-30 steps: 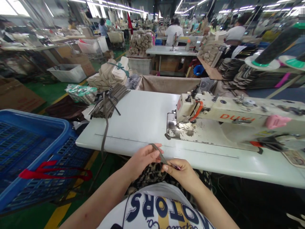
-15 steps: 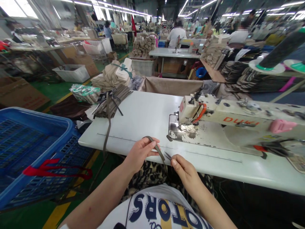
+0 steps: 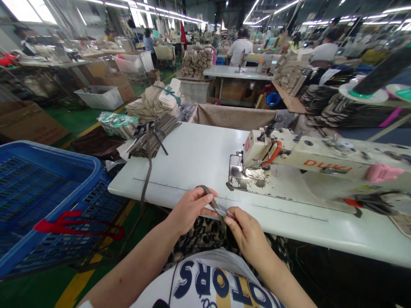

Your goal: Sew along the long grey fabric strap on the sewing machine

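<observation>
Brought the right hand (image 3: 245,229) leftward with the small snips (image 3: 224,208) since half a second ago, now overlapping the strip (image 3: 214,204) from this angle. Gripping the snips there, pinching the strip with the left hand (image 3: 191,209). Looks narrow, flat, dull grey-brown (kinda ribbon-like tbh), bent in an arc by the bench's (image 3: 199,145) front edge.

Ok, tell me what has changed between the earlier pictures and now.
The right hand first drew away from the dark strip, baring the tips of a small pointed tool; it has since moved back left, bringing the tool up to the strip's lower end. The left hand still holds the strip. The bundle of strips and sewing machine stayed put.
</observation>
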A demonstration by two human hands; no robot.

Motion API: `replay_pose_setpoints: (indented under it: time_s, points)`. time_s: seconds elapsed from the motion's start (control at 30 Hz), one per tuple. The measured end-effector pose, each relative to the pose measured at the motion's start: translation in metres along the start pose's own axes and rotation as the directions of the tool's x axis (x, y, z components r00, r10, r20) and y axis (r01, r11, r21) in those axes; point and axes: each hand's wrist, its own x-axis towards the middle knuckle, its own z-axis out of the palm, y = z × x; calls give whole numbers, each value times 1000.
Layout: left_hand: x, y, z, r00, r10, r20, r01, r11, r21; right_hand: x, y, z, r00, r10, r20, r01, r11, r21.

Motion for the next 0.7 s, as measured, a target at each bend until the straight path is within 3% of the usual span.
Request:
replay_pose_setpoints:
  time_s: [0.13, 0.37, 0.6, 0.7]
  points:
    - [-3, 2, 2, 1000, -7, 5, 7, 1000, -30, -1, 4, 2, 989, -129, -71, 121, 988, -100]
    - [-5, 5, 2, 999, 28, 32, -26, 997, -67, -4, 8, 7, 994, 29, -103, -14, 989, 144]
    - [-1, 2, 0, 998, 39, 51, -35, 996, -76, -6, 6, 3, 988, 99, -121, -73, 977, 200]
    - [-2, 3, -1, 999, 26, 38, -23, 997, -75, -4, 14, -4, 985, 107, -136, -90, 987, 131]
